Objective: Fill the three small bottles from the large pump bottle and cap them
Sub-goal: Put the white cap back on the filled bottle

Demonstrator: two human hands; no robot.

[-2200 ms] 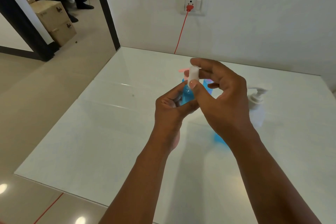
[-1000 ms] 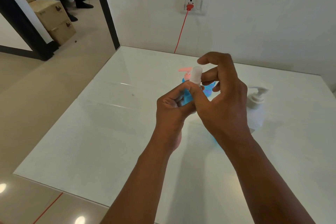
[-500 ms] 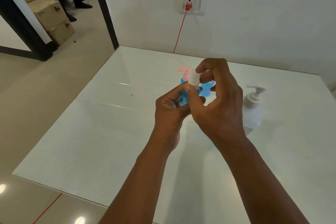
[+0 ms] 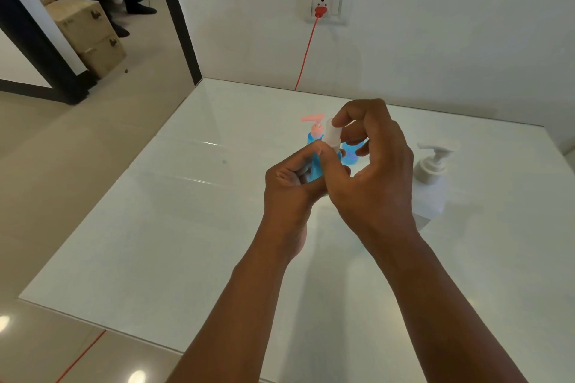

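My left hand [image 4: 292, 186] grips a small blue bottle [image 4: 315, 169] above the white table [image 4: 161, 227]; most of the bottle is hidden in my fist. My right hand [image 4: 373, 171] pinches the white cap [image 4: 331, 134] on top of that bottle between thumb and fingers. Behind my hands stands a blue bottle with a pink pump [image 4: 315, 129], and another small blue bottle [image 4: 351, 155] shows partly between my fingers. The large clear pump bottle with a white pump head [image 4: 432, 165] stands on the table to the right of my right hand.
A red cable [image 4: 306, 53] runs from the wall socket [image 4: 326, 5] down behind the table's far edge. The wall stands close behind the table. Left of the table is open floor, with cardboard boxes [image 4: 87, 34] and a person's legs in the far doorway.
My right fingers have shifted around the white cap, twisting it on the small bottle. My left hand and the bottles on the table have stayed in place.
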